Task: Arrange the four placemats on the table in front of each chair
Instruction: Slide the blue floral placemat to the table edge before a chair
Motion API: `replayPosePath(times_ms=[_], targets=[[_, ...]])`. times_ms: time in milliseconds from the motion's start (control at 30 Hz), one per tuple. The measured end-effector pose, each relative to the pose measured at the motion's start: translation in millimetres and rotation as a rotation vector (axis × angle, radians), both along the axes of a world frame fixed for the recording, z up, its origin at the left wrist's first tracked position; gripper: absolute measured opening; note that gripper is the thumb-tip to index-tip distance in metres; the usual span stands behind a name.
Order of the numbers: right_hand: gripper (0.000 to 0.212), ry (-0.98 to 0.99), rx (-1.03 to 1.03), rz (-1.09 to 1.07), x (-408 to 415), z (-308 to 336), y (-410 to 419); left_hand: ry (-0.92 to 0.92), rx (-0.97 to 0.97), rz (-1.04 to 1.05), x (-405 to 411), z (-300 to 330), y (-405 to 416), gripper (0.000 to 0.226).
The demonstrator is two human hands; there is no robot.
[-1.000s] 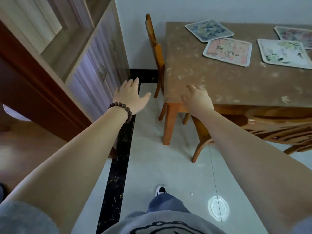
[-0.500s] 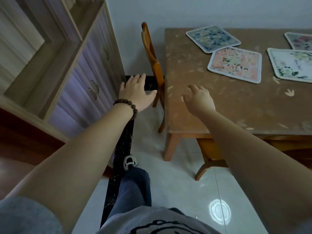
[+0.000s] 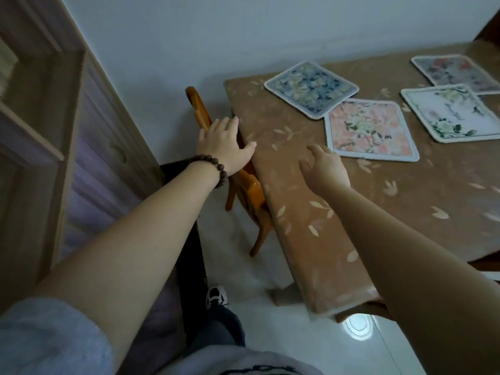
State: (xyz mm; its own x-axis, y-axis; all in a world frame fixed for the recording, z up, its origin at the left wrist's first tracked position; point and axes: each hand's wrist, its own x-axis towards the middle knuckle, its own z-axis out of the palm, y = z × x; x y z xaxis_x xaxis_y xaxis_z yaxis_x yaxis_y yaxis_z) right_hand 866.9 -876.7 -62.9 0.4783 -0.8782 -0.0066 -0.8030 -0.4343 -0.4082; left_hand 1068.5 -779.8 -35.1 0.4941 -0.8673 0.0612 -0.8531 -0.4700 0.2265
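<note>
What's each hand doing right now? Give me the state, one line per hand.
Left hand: open, fingers spread, holding nothing, over the chair back.
Right hand: open, fingers loosely curled, empty, above the table near the pink placemat.

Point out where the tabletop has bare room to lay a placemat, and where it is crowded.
Free: the strip of table along the chair side, left of the pink placemat, and the near stretch below it. Crowded: the far end, where blue, white and grey placemats cluster.
</note>
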Motion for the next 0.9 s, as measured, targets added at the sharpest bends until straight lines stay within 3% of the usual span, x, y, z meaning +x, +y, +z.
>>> replayPosePath(times_ms=[467, 900], targets=[[0.046, 0.001, 0.016, -0.316, 35, -3, -75, 0.028, 0.112, -0.351, 53, -22, -143, 0.077], [0.047, 0.033, 0.057, -0.354, 36, -14, -151, -0.008, 0.131, -0.429, 52, -35, -234, 0.080]])
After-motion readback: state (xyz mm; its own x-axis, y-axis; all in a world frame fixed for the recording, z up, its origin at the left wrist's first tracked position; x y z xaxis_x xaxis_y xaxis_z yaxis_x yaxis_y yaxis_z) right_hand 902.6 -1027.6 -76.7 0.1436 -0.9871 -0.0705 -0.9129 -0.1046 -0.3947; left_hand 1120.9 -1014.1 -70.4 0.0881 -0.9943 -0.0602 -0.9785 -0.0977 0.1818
